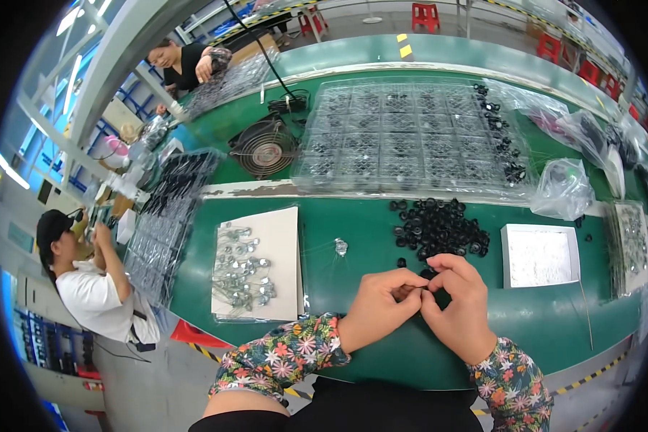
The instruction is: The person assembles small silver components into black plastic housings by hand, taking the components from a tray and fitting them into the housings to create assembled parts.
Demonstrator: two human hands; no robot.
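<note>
My left hand (383,308) and my right hand (459,308) meet over the green bench, fingertips pinched together. Between them shows a bit of a small black round part (428,274), mostly covered by the fingers; whatever else is in the pinch is hidden. Just beyond the hands lies a loose pile of small black ring-like parts (443,225). To the left, a clear, shiny small component with thin wire leads (340,247) rests alone on the bench. Further left, several similar wired components (243,270) lie on a cream-coloured board (286,237).
A shallow white box (540,255) stands right of my hands, a thin wire by its corner. Behind the pile are clear compartment trays (403,133), a fan (265,153) and a plastic bag (563,191). One person (97,281) works at left, another (187,65) at far left.
</note>
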